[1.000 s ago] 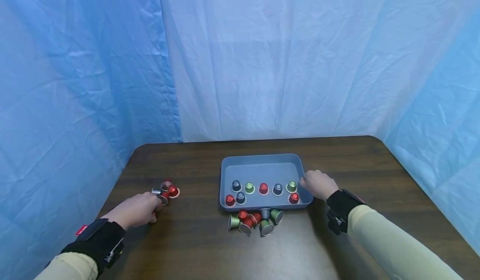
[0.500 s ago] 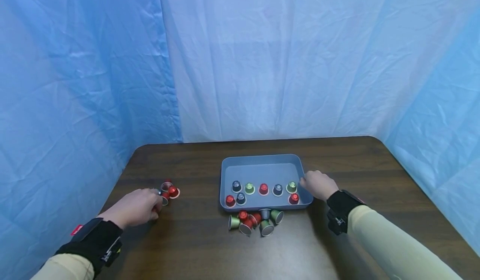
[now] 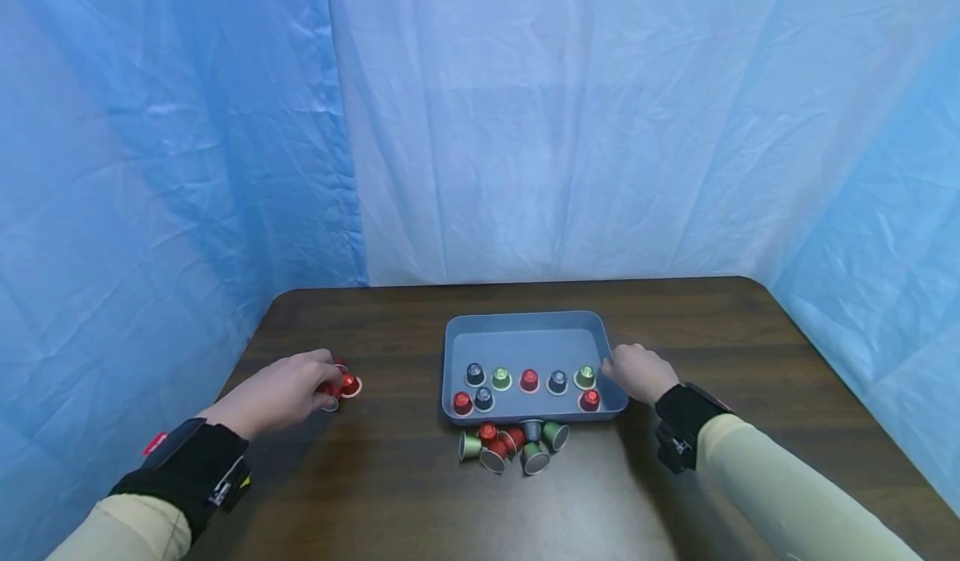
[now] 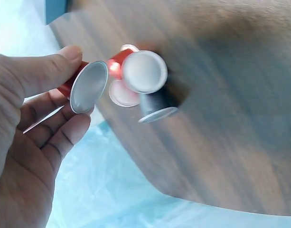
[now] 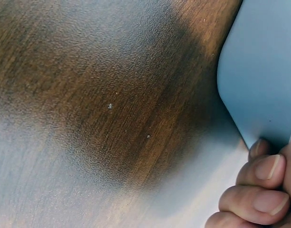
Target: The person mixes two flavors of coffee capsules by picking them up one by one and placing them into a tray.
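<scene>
We saw a red coffee capsule (image 4: 74,85), foil face toward the wrist camera, pinched between the thumb and fingers of the left hand (image 3: 281,394) at the left side of the wooden table (image 3: 390,494). Just beside it lay a small cluster of capsules (image 4: 143,88), red ones and a dark one, touching each other. The right hand (image 3: 637,373) gripped the right rim of the grey-blue tray (image 3: 525,324), fingers curled against its outer wall. Seven capsules stood inside the tray, and a loose pile of capsules (image 3: 513,446) lay just in front of it.
</scene>
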